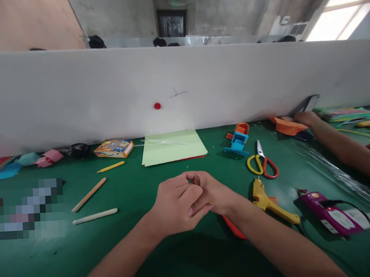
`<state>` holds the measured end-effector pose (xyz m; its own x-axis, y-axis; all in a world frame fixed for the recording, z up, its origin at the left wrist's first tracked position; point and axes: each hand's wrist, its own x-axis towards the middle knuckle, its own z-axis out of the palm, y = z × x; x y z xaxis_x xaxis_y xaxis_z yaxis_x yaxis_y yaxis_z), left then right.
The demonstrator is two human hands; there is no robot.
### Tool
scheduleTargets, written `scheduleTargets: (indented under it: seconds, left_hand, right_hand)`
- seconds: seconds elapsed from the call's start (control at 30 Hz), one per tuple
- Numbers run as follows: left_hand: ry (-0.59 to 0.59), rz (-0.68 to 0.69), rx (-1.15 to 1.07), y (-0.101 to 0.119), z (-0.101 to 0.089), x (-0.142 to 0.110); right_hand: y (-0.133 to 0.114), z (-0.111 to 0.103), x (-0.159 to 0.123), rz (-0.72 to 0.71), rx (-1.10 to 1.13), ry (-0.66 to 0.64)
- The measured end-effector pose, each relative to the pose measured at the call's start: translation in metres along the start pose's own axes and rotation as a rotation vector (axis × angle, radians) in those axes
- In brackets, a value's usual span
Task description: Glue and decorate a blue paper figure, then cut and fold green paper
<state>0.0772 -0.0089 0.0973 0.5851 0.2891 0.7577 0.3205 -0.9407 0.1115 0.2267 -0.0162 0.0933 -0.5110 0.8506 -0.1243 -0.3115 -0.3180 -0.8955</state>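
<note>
My left hand (177,205) and my right hand (212,191) meet above the middle of the green table (132,257). Fingers of both are curled and pressed together; whatever may be between them is hidden. Partly under my right wrist lies a red object with a ridged edge (234,227). Just beyond my hands is a stack of pale green paper (175,149) with clear strips on top. To the right are a yellow glue gun (267,202) and scissors (262,161) with one yellow and one red handle.
A yellow pencil (111,166), two sticks and a small box (114,148) lie left. Blue and orange folded-paper pieces (238,140) stand behind the scissors. At right are a purple corded device (331,213) and another person's hand (306,118). A white partition (92,89) borders the back.
</note>
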Motion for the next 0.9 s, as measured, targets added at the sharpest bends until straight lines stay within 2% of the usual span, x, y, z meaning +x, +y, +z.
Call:
scheduleTargets:
  seconds: [0.2,0.33,0.43,0.5,0.53,0.57,0.63,0.67,0.77,0.83,0.9]
  left_hand:
    - [0.020,-0.023,0.049,-0.003,0.000,-0.003]
    - [0.025,-0.068,0.153,-0.011,-0.001,0.000]
    - [-0.019,-0.097,0.125,-0.023,-0.004,0.001]
    - [-0.060,-0.131,0.090,-0.036,-0.006,-0.004]
    - [-0.085,-0.191,0.089,-0.044,-0.006,-0.009]
    - [-0.116,-0.268,0.098,-0.053,-0.006,-0.015]
    - [-0.207,-0.434,0.144,-0.075,-0.004,-0.031]
    - [-0.270,-0.498,0.186,-0.087,-0.002,-0.040]
    - [-0.333,-0.577,0.241,-0.123,0.009,-0.066]
    - [-0.358,-0.627,0.280,-0.146,0.016,-0.079]
    - [-0.377,-0.673,0.316,-0.166,0.023,-0.087]
  right_hand:
    - [-0.005,-0.003,0.003,0.058,0.009,-0.041]
    - [-0.024,-0.009,0.011,0.054,-0.106,-0.137]
    - [-0.042,-0.028,0.021,-0.016,-0.220,-0.160]
    - [-0.054,-0.053,0.031,-0.038,-0.377,-0.109]
    - [-0.060,-0.071,0.036,-0.036,-0.495,-0.066]
    - [-0.066,-0.090,0.042,-0.050,-0.644,0.011]
    - [-0.080,-0.134,0.056,-0.072,-1.010,0.278]
    - [-0.088,-0.156,0.063,-0.073,-1.083,0.385]
    - [-0.109,-0.218,0.081,-0.056,-1.209,0.614]
    - [-0.117,-0.250,0.090,-0.016,-1.274,0.705]
    - [-0.119,-0.272,0.096,0.038,-1.320,0.729]
